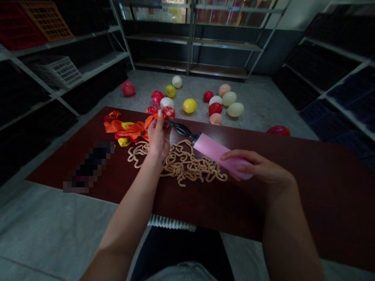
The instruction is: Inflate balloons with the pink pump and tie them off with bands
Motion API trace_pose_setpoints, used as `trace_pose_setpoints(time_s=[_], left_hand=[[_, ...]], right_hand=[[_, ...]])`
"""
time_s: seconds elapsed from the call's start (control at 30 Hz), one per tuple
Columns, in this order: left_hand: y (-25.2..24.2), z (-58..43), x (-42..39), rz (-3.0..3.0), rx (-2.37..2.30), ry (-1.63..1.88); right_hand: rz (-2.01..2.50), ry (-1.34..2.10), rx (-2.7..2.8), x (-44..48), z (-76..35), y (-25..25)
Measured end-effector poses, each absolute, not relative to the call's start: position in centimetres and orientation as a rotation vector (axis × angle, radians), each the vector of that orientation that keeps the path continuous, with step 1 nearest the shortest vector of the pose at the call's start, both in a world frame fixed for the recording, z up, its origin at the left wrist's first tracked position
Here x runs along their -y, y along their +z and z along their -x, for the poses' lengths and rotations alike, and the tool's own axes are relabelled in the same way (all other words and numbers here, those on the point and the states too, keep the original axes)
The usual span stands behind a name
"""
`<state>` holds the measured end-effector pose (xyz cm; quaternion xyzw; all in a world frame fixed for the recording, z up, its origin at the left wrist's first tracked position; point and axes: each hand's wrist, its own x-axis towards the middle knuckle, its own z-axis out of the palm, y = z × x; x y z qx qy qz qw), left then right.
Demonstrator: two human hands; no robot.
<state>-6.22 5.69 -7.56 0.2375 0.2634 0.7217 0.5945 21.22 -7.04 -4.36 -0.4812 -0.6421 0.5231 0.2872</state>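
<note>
A pink hand balloon pump [216,150] with a black end slants over the table. My right hand [260,166] is closed around its lower end. My left hand [159,136] is raised at the pump's dark nozzle, its fingers pinched on a limp orange balloon [152,120]. Whether the balloon sits on the nozzle is hidden by the fingers. Left of that hand lies a crumpled orange, yellow and red bunch [129,132], looking like slack balloons. Beneath the pump and my left wrist spreads a tangle of thin tan, wavy strands [190,166], resembling uninflated long balloons.
The dark red-brown table [228,207] carries a blurred-out dark object [92,166] at left. Several inflated balloons [190,105] in red, yellow, white and peach lie on the floor beyond. Metal shelves [190,39] stand behind and along both sides, with crates [63,72] at left.
</note>
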Motion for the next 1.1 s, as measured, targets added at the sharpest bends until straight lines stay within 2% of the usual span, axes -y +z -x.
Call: trace_pose_setpoints(time_s=[0.43, 0.7, 1.1], left_hand=[[-8.2, 3.8, -3.9, -0.524, -0.582, 1.384], [-9.1, 4.0, -4.6, -0.515, -0.595, 1.402], [-6.6, 6.4, -4.9, -0.563, -0.562, 1.456]], right_hand=[[1.290, 1.410, 1.605, 7.2, -21.2, -4.3], [1.143, 1.521, 1.552, 6.6, -18.8, -5.8], [1.056, 1.744, 1.491, 6.5, -16.4, -6.0]])
